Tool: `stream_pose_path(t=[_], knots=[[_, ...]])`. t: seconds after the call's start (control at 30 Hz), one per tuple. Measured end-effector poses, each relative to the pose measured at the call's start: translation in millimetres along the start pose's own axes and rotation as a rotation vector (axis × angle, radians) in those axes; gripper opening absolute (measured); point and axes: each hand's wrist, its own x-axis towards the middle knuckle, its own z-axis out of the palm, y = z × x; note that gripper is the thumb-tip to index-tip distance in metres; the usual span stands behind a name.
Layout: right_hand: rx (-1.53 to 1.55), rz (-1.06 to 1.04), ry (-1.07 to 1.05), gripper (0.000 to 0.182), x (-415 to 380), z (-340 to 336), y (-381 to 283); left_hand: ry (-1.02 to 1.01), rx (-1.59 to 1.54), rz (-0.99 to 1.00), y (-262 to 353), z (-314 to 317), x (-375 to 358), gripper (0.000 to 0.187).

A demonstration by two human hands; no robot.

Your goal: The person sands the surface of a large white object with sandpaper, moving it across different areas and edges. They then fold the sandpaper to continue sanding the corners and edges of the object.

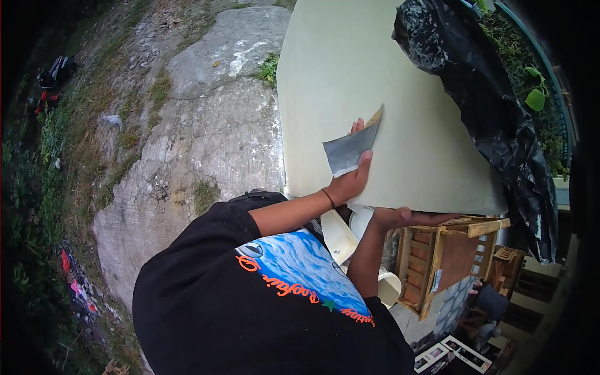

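Note:
A large, smooth pale panel [419, 144] spans the upper middle of the head view. Over it, my left hand [350, 181], with a dark band at the wrist, is closed on a curved grey sheet of sandpaper [350, 153]. The thumb lies at the sheet's near right side and fingertips show past its far edge; the sheet's tan side shows at one corner. My right hand [400, 217] rests against the panel's lower edge, its fingers stretched out along it. Part of that hand is hidden by the edge.
Black plastic sheeting [494, 119] hangs along the panel's right side. A wooden crate-like frame [462, 256] stands below the panel, beside white containers [389, 286]. Cracked concrete [206, 137] and plants lie to the left. White-framed panels [465, 353] are at the lower right.

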Motion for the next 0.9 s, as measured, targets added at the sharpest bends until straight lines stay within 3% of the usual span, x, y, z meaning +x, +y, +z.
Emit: stream_pose_path(t=[0.07, 0.17, 0.23, 0.27, 0.33, 0.43, 0.5, 0.53, 0.6, 0.67, 0.7, 0.73, 0.8, 0.87, 0.9], knots=[[-0.024, 0.001, -0.002, 0.099, -1.0, 0.0, -0.9, -0.152, -0.151, -0.513, 10.7, -25.9, 0.1, 0.061], [-0.006, 0.009, -0.005, 0.100, -3.4, 0.9, 1.8, -0.185, -0.154, -0.561, -6.3, -31.7, 9.6, 0.058], [-0.009, 0.012, -0.002, 0.099, -3.8, 2.2, 4.2, 0.081, 0.072, -0.099, 6.3, -1.1, 1.3, 0.054], [-0.018, 0.018, -0.001, 0.099, -4.9, 0.5, 4.5, 0.195, 0.030, 0.275, 43.2, -1.1, 2.6, 0.052], [-0.022, 0.011, -0.006, 0.100, -4.0, -1.1, 4.0, 0.089, 0.260, 0.469, 68.1, -4.0, 0.2, 0.056], [0.014, 0.016, -0.002, 0.101, -0.5, 1.5, 0.2, 0.084, 0.342, 0.467, 21.1, -8.5, 7.4, 0.055], [0.058, 0.031, -0.003, 0.101, -1.6, 1.8, -1.0, -0.007, 0.073, -0.253, -25.9, -6.1, -4.4, 0.051], [0.036, 0.029, -0.004, 0.101, -2.1, 1.1, 0.8, 0.096, 0.044, -0.373, -26.6, -14.2, -6.0, 0.049], [0.023, 0.019, 0.002, 0.101, -0.9, 2.4, 1.7, 0.173, 0.140, -0.360, -36.8, -16.8, -10.7, 0.047], [0.015, -0.013, -0.003, 0.100, -0.7, 2.3, 1.3, 0.215, 0.174, -0.224, -30.0, -14.5, -17.4, 0.062], [0.016, -0.012, -0.008, 0.100, -1.8, 2.0, 1.8, 0.262, 0.159, -0.112, -25.3, -11.4, -16.4, 0.049], [0.047, 0.014, -0.016, 0.102, -2.7, 1.3, 3.1, 0.263, 0.159, -0.117, -16.1, -10.7, -13.2, 0.049], [0.077, 0.040, -0.016, 0.103, -2.1, 2.6, 2.8, 0.319, 0.056, 0.090, 4.2, -13.5, 3.8, 0.042], [0.064, 0.038, -0.011, 0.103, -1.3, 1.7, 0.6, 0.303, 0.046, 0.112, 32.2, -19.6, 12.4, 0.037], [0.062, 0.039, -0.011, 0.103, -1.9, 1.7, 1.3, 0.230, -0.064, 0.002, 53.0, -25.0, 14.9, 0.035]])
